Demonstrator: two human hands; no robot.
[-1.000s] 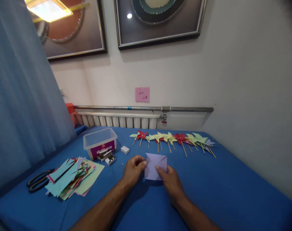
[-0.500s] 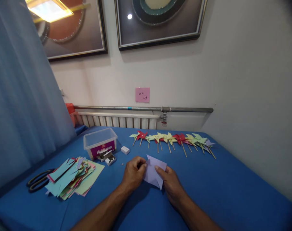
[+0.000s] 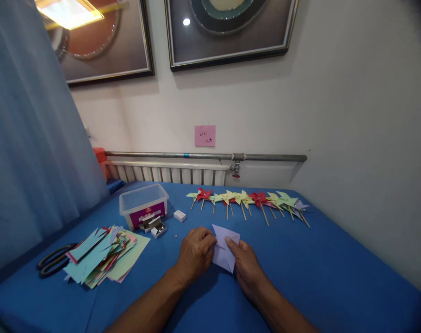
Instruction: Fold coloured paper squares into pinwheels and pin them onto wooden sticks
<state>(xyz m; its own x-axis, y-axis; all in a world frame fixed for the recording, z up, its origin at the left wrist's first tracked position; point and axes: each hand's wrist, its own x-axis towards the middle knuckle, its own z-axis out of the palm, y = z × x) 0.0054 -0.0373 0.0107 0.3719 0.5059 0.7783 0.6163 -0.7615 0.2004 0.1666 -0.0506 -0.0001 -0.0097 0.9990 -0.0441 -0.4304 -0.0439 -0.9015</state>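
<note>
A light purple square of paper [image 3: 225,254], slit in from its corners, is held up above the blue-covered table. My right hand [image 3: 247,263] grips its right side, thumb on the face and the other fingers behind. At the left side of the sheet, my left hand [image 3: 197,252] is closed in a pinch on the paper; its fingertips are partly hidden. Beyond my hands lies a row of paper pinwheels on sticks, among them a red pinwheel [image 3: 204,194] and a yellow pinwheel [image 3: 243,198].
On the left lie a pile of coloured paper [image 3: 92,256] and black-handled scissors [image 3: 56,261]. A clear plastic tub [image 3: 143,199] stands behind an open small box of metal pins [image 3: 158,229] and a closed white box [image 3: 179,216]. A blue curtain [image 3: 33,129] hangs at left.
My left hand has moved slightly right over the paper's left side, its fingers now closer together and covering more of it. The right hand keeps its grip.
</note>
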